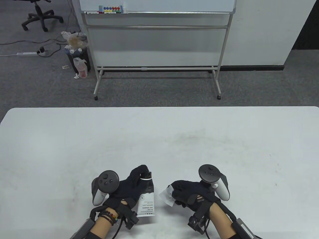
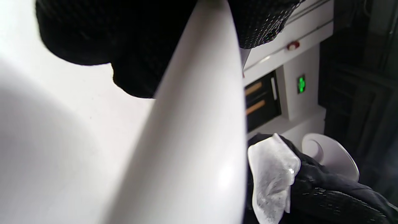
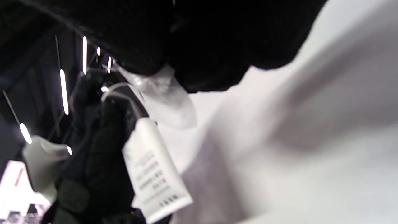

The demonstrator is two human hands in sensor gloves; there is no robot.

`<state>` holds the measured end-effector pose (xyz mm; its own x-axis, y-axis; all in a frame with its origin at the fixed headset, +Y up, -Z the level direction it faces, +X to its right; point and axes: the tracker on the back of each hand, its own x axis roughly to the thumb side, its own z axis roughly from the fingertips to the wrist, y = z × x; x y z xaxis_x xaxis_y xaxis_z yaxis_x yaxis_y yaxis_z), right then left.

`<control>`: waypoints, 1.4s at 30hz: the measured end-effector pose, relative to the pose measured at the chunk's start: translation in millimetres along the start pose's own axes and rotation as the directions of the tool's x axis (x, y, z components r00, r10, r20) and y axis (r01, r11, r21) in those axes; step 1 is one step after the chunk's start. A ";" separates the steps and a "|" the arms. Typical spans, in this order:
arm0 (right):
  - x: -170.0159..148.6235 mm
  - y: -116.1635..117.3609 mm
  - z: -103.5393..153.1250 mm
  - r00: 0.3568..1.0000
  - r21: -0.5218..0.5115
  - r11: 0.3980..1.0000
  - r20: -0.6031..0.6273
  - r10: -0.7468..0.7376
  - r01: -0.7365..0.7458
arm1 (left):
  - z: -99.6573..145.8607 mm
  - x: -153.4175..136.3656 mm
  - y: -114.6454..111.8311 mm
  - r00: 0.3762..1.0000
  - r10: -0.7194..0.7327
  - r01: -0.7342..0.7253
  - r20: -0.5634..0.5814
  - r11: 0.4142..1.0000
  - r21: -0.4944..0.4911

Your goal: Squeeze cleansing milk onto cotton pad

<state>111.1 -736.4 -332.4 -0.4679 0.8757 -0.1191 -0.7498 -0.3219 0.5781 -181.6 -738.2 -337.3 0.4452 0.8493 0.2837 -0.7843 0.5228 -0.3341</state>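
Observation:
My left hand grips a black-and-white cleansing milk tube near the table's front edge, cap end pointing away from me. The tube fills the left wrist view as a white blur and shows in the right wrist view. My right hand holds a white cotton pad in its fingers, a little to the right of the tube. The pad also shows in the left wrist view and right wrist view. Tube and pad are apart.
The white table stretches ahead of both hands. Beyond its far edge stands a whiteboard on a wheeled frame, with a bin and bags on the carpet at its left.

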 end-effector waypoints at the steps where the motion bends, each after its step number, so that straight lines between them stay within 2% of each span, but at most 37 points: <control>1: -1.4 2.4 -2.0 1.000 0.027 0.999 -0.002 0.028 -0.028 | 0.8 -0.2 -0.7 1.000 -0.027 0.027 -0.004 1.000 0.006; 6: -8.5 15.0 -12.5 0.984 0.087 0.982 -0.035 0.172 -0.169 | 1.7 -3.8 -4.3 0.996 -0.063 0.059 -0.062 0.997 -0.055; 11: -17.0 21.6 -20.4 0.944 0.096 0.945 -0.083 0.321 -0.313 | -1.1 -6.8 -10.6 0.983 -0.160 0.146 -0.093 0.979 -0.145; 17: -19.5 22.4 -22.3 0.886 -0.001 0.893 -0.123 0.447 -0.451 | -2.4 -8.9 -19.9 0.965 -0.239 0.212 -0.109 0.954 -0.214; 19: -14.9 23.3 -19.3 0.860 -0.073 0.860 -0.124 0.495 -0.505 | -2.5 -8.2 -22.4 0.961 -0.253 0.224 -0.113 0.949 -0.221; 22: -8.6 25.8 -16.0 0.793 -0.152 0.779 -0.122 0.596 -0.609 | -2.1 -5.9 -24.4 0.949 -0.289 0.262 -0.125 0.945 -0.196; 25: -5.6 26.5 -14.7 0.700 -0.230 0.664 -0.144 0.700 -0.712 | -3.2 -3.6 -26.4 0.918 -0.378 0.352 -0.118 0.915 -0.197; 31: -4.5 17.1 -12.3 0.628 -0.291 0.566 -0.204 0.751 -0.771 | -5.3 -6.5 -30.5 0.892 -0.425 0.391 -0.156 0.897 -0.207; 36: 1.1 0.7 -2.3 0.646 -0.374 0.547 -0.232 0.727 -0.749 | -7.4 -7.7 -36.1 0.832 -0.532 0.492 -0.157 0.839 -0.232; 38: 3.6 -5.4 2.2 0.669 -0.403 0.557 -0.230 0.707 -0.726 | -8.6 -9.2 -40.0 0.819 -0.554 0.513 -0.151 0.824 -0.239; 40: 4.5 -10.6 4.8 0.694 -0.418 0.576 -0.223 0.684 -0.702 | -9.4 -6.8 -40.8 0.769 -0.625 0.586 -0.135 0.774 -0.240; 42: 4.5 -15.6 6.3 0.692 -0.418 0.572 -0.234 0.683 -0.705 | -10.6 -4.6 -40.9 0.759 -0.639 0.604 -0.126 0.762 -0.233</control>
<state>123.6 -725.2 -336.8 -0.9451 0.3025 0.1236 -0.2948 -0.9524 0.0770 -147.0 -762.8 -334.5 0.8934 0.3196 0.3158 -0.2287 0.9285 -0.2927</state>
